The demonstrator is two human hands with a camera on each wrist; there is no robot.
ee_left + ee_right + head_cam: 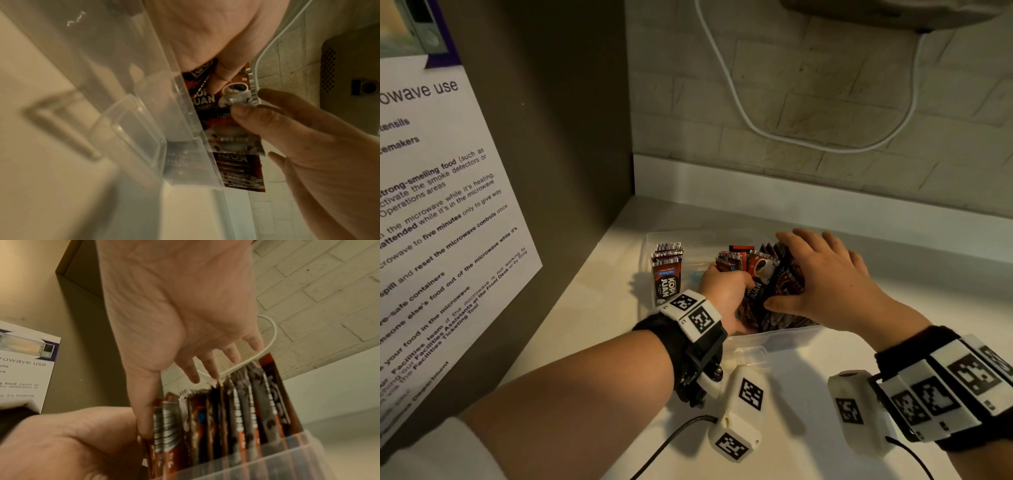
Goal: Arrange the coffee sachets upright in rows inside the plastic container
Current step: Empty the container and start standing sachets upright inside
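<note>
A clear plastic container (774, 337) stands on the white counter. At its left end a small row of dark red coffee sachets (667, 270) stands upright. A larger, leaning bunch of sachets (765, 274) fills its right half. My left hand (726, 287) reaches into the container and curls its fingers round the left side of that bunch. My right hand (822, 274) lies over the bunch's top and right side with fingers straight and spread, thumb pressed on the front sachets. The right wrist view shows the sachet tops (246, 410) under my right hand's fingers (207, 368). The left wrist view shows printed sachets (207, 100) behind the container wall (180, 129).
A tall panel with a microwave-use notice (431, 205) closes off the left side. A brick wall with a looping white cable (756, 130) runs behind, with a grey appliance (893, 13) overhead. A small clear lid tab (751, 354) lies in front of the container.
</note>
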